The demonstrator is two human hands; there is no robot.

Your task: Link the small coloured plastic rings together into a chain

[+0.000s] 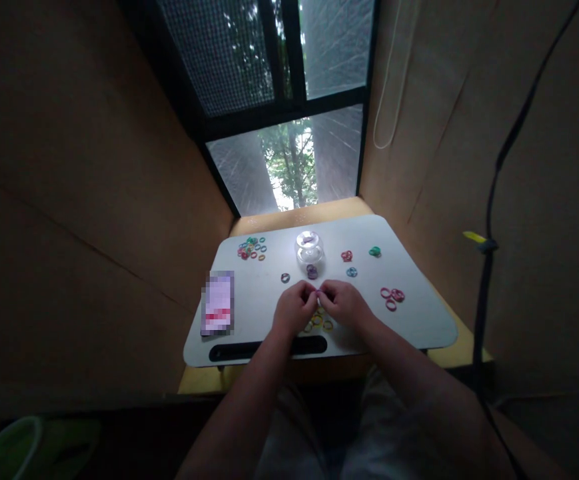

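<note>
Over the middle of the white lap table (259,307), my left hand (296,308) and my right hand (343,303) meet at the fingertips. Both pinch a small purple ring (318,292), mostly hidden by the fingers. Just beyond them lies a cluster of purple rings (312,272), with a clear round jar (310,250) behind it. Yellow rings (318,321) lie below my hands, partly covered. A dark ring group (285,277) sits to the left; blue rings (352,272) and red rings (346,255) are at the right.
A mixed pile of coloured rings (252,248) lies at the back left, above a phone (218,303). Green rings (374,251) and pinkish-red rings (392,298) are on the right. A black slot (239,351) runs along the front edge. A dark cord (486,267) hangs at the right.
</note>
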